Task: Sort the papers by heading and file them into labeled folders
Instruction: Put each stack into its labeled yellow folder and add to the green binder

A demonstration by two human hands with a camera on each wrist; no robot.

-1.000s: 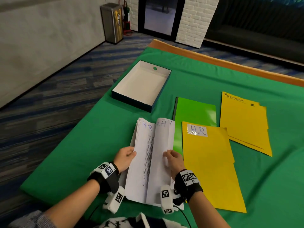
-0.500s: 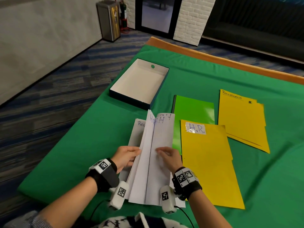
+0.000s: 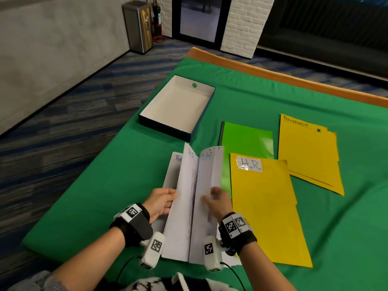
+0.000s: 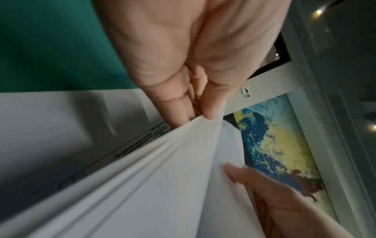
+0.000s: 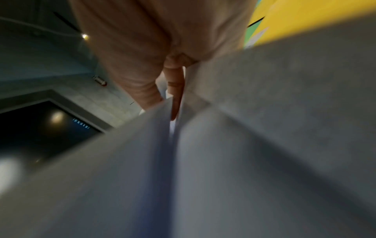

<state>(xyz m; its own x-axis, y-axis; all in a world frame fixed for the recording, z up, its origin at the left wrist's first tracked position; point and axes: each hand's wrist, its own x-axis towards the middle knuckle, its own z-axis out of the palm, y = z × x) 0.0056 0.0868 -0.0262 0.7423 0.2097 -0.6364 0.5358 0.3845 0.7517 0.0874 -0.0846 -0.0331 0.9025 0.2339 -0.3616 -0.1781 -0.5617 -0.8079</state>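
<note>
A stack of white papers [image 3: 189, 198] stands fanned open like a book on the green cloth, with "H.R." handwritten on the top of one raised sheet. My left hand [image 3: 161, 201] pinches the left bundle of sheets [image 4: 162, 169] at its edge. My right hand [image 3: 217, 199] grips the right bundle [image 5: 264, 128], one finger tucked between sheets. Under them lies a flat sheet [image 3: 174, 166] headed "Re…". To the right lie a yellow folder labelled "H.R." [image 3: 264, 206], a yellow folder marked "Receptionist" [image 3: 308, 152] and a green folder [image 3: 245, 141].
An open white-lined box [image 3: 178, 108] sits at the back left of the green cloth [image 3: 105, 196]. The table's wooden edge [image 3: 294, 78] runs along the far side. Striped carpet lies to the left, where the cloth drops off.
The left bundle has swung up steeper, uncovering the flat sheet beneath. My right hand shifted slightly along the right bundle. The camera view moved a little to the right.
</note>
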